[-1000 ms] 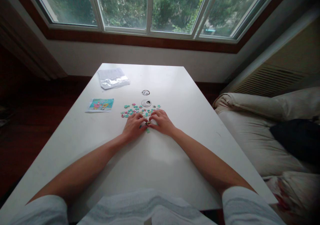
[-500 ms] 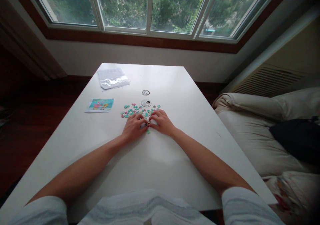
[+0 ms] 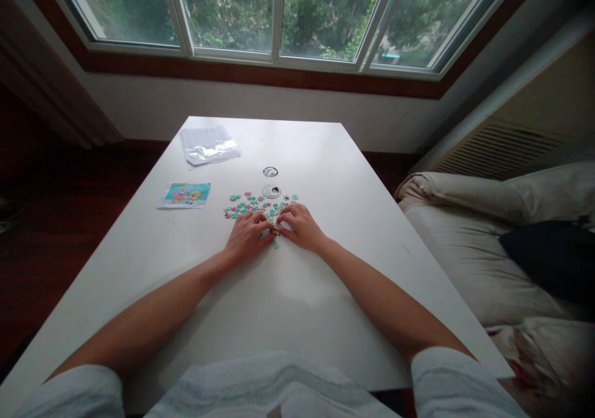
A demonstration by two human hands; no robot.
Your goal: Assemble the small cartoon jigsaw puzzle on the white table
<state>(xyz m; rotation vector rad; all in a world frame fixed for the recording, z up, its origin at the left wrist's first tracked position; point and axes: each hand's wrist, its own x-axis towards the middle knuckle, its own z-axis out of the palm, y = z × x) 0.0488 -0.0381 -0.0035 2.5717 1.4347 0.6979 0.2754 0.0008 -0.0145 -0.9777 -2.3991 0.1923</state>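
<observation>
Both my hands rest on a white table [image 3: 288,306], fingertips meeting over small jigsaw pieces. My left hand [image 3: 248,235] has its fingers curled and pinched onto a puzzle piece. My right hand [image 3: 301,226] is curled the same way, pressing pieces against the left hand's. A teal piece [image 3: 276,244] lies just below the fingertips. Several loose teal and pink puzzle pieces [image 3: 253,203] are scattered right behind the hands.
A printed picture card [image 3: 186,194] lies to the left of the pieces. A clear plastic bag [image 3: 209,144] sits at the far left of the table. Two round cable holes [image 3: 271,190] are behind the pieces. A light sofa [image 3: 483,250] with a dark cushion [image 3: 553,260] stands at the right.
</observation>
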